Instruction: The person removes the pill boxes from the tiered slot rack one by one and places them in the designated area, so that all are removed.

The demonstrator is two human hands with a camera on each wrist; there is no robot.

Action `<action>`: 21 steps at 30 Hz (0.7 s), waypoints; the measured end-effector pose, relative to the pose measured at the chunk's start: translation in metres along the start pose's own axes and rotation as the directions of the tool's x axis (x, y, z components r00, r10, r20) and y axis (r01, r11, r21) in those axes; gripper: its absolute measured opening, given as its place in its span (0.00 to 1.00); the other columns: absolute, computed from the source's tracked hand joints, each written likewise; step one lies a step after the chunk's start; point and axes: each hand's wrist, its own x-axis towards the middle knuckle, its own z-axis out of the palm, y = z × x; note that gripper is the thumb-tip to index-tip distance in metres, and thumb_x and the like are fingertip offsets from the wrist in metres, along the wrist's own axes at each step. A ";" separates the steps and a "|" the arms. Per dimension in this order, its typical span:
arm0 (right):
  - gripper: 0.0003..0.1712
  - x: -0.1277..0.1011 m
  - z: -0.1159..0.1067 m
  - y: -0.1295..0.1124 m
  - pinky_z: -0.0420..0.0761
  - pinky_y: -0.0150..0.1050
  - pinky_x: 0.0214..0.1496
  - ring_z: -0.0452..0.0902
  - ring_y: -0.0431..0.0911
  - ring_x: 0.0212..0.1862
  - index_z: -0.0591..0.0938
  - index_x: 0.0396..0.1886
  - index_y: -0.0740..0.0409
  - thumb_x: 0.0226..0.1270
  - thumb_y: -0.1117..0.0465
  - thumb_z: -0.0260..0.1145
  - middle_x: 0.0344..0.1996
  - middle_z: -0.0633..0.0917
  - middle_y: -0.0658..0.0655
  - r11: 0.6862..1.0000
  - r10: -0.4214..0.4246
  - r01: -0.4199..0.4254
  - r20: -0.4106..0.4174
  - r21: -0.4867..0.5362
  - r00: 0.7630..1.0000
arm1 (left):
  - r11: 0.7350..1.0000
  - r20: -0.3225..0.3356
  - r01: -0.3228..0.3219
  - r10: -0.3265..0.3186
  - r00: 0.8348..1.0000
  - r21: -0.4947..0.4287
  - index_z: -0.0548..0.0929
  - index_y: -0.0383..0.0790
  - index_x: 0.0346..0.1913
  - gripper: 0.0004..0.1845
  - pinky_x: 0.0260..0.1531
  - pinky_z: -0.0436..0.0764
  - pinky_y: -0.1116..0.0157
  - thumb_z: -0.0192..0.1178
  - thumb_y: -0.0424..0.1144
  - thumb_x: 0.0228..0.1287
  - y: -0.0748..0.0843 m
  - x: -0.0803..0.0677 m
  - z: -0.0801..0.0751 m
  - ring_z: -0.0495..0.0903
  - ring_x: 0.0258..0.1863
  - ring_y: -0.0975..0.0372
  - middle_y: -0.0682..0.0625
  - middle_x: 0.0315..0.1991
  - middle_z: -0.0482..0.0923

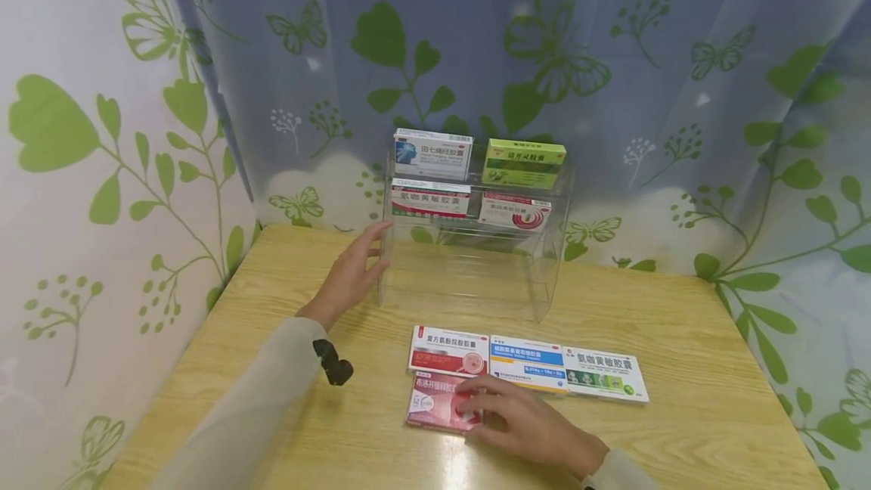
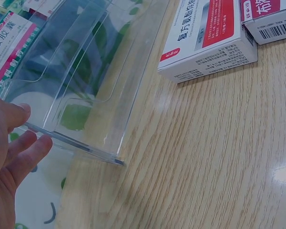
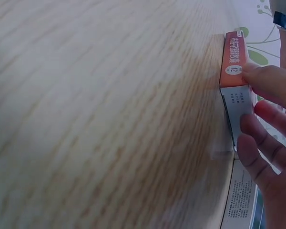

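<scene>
A clear plastic display rack (image 1: 469,278) stands at the back of the table with several medicine boxes on its upper tiers. My left hand (image 1: 354,274) touches the rack's left side panel; in the left wrist view the thumb and fingers lie along its edge. My right hand (image 1: 524,422) grips a pink medicine box (image 1: 435,403) lying flat on the table. In the right wrist view, the thumb presses the box's orange-red side (image 3: 232,59), with other fingertips near its white end. Above the pink box lies a red-and-white medicine box (image 1: 445,350).
A blue-and-white medicine box (image 1: 527,361) and a green-and-white one (image 1: 605,376) continue the row to the right. On the rack are a white box (image 1: 435,153), a lime-green box (image 1: 524,161) and two red-and-white ones. A patterned curtain (image 1: 476,44) hangs behind the wooden table (image 1: 708,429).
</scene>
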 end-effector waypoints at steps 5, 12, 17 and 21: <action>0.13 0.000 0.000 -0.001 0.88 0.42 0.64 0.85 0.41 0.62 0.90 0.55 0.43 0.74 0.54 0.77 0.67 0.85 0.47 1.000 0.010 -0.010 -0.006 0.009 1.000 | 1.000 -0.002 -0.006 0.006 1.000 -0.003 0.57 0.61 0.87 0.40 0.65 0.86 0.42 0.61 0.32 0.83 -0.001 0.000 0.000 0.81 0.70 0.42 0.42 0.84 0.65; 0.13 -0.001 0.000 -0.001 0.88 0.46 0.66 0.84 0.46 0.65 0.90 0.54 0.41 0.73 0.55 0.77 0.68 0.85 0.48 1.000 0.014 -0.014 -0.009 0.002 1.000 | 1.000 -0.002 -0.007 0.007 1.000 -0.010 0.57 0.61 0.87 0.40 0.65 0.86 0.42 0.61 0.32 0.82 0.001 -0.001 -0.001 0.82 0.70 0.42 0.41 0.84 0.64; 0.13 -0.001 -0.001 -0.002 0.87 0.47 0.68 0.83 0.45 0.68 0.89 0.55 0.39 0.74 0.55 0.76 0.69 0.84 0.46 0.997 0.068 -0.069 0.017 0.025 0.998 | 1.000 -0.003 -0.004 0.003 1.000 -0.012 0.57 0.61 0.87 0.40 0.66 0.86 0.42 0.60 0.32 0.83 0.002 -0.001 -0.001 0.82 0.70 0.42 0.42 0.84 0.64; 0.14 -0.001 -0.004 -0.003 0.87 0.48 0.68 0.83 0.46 0.68 0.89 0.56 0.39 0.74 0.54 0.76 0.69 0.84 0.46 0.996 0.079 -0.079 0.009 0.032 0.997 | 1.000 -0.006 -0.013 0.013 1.000 -0.006 0.57 0.59 0.87 0.40 0.65 0.86 0.41 0.60 0.31 0.82 0.001 -0.001 0.000 0.82 0.70 0.41 0.40 0.84 0.64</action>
